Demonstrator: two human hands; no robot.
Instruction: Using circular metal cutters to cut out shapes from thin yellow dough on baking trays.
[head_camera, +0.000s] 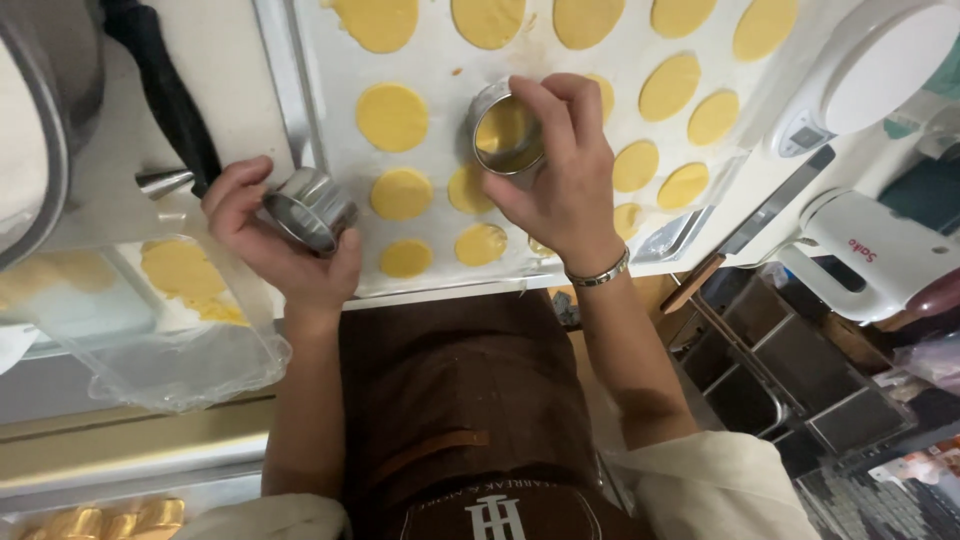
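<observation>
My left hand (285, 235) curls round a smooth steel ring (310, 208) just left of the tray (290, 80); over the tray my right hand (560, 165) pinches a second ring (505, 128) holding a soft yellow dough disc (510, 130). I judge the thin disc could tear or fold if it drops unevenly onto the paper.

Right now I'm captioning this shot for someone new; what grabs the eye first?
Round yellow dough discs dot the pale lined baking tray at top centre. The right hand holds a round metal ring cutter over the tray, and the left hand grips a second metal ring at its left edge.
</observation>
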